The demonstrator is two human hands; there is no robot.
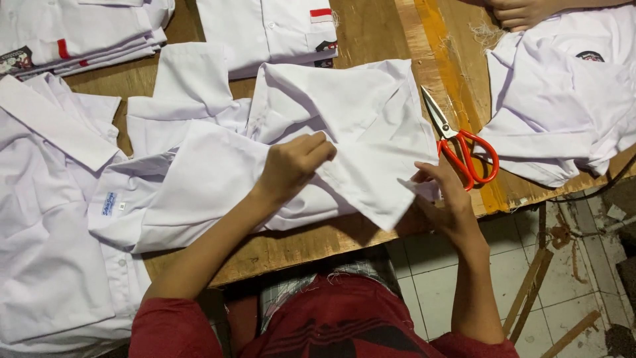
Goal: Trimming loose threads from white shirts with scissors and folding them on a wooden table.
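Both hands (295,166) (445,189) on white shirt (358,132)

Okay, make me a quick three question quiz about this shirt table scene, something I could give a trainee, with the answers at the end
1. True or false: the right hand holds the red-handled scissors.
2. Which hand presses flat on the white shirt? A) left hand B) right hand C) neither
3. Fill in: the scissors lie on the wooden ______, right of the shirt.

Key:
1. False: the scissors lie untouched; the right hand pinches the shirt's edge.
2. A
3. table
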